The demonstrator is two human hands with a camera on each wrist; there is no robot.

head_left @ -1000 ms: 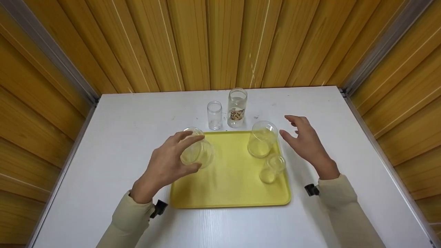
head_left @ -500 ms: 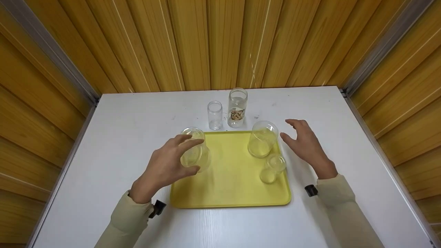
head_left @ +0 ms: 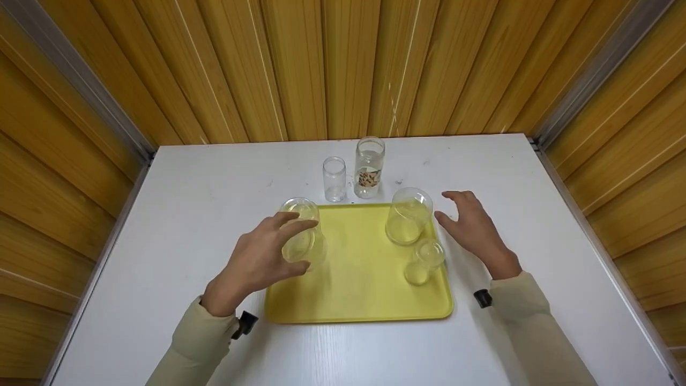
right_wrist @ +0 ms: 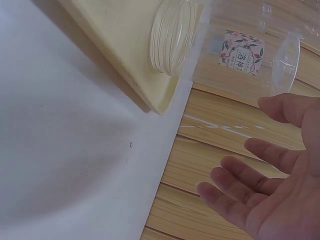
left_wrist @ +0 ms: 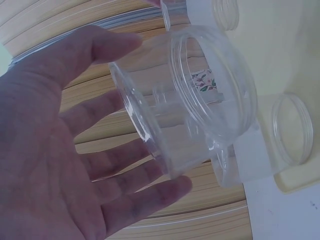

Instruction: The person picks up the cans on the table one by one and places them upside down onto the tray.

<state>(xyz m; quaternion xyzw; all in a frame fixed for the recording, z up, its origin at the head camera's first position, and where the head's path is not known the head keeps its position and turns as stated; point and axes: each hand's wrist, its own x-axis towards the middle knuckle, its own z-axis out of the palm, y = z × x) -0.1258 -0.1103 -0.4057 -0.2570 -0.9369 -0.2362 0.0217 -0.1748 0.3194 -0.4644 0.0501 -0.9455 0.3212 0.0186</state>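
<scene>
My left hand [head_left: 260, 252] grips a clear jar [left_wrist: 150, 125] with the thumb on one side and the fingers curved along the other. In the left wrist view, its threaded mouth faces away from the palm and stands off the yellow tray [head_left: 353, 300]. Behind it a second clear jar [left_wrist: 220, 165] stands mouth down on the tray's far left, partly hidden by the hand in the head view. My right hand [head_left: 474, 228] hangs with fingers spread beside a large clear jar [head_left: 408, 220] at the tray's right, apart from it and holding nothing.
A smaller clear jar [head_left: 423, 262] sits near the tray's right edge. Beyond the tray stand a clear glass [head_left: 334, 179] and a taller bottle [head_left: 368, 169] with a printed label. Wood-look panels [head_left: 348, 69] enclose the white table [head_left: 225, 171] at back and sides.
The jar in my left hand has shifted slightly down and left in the head view, while that hand has barely moved. My right hand has come a little nearer the viewer.
</scene>
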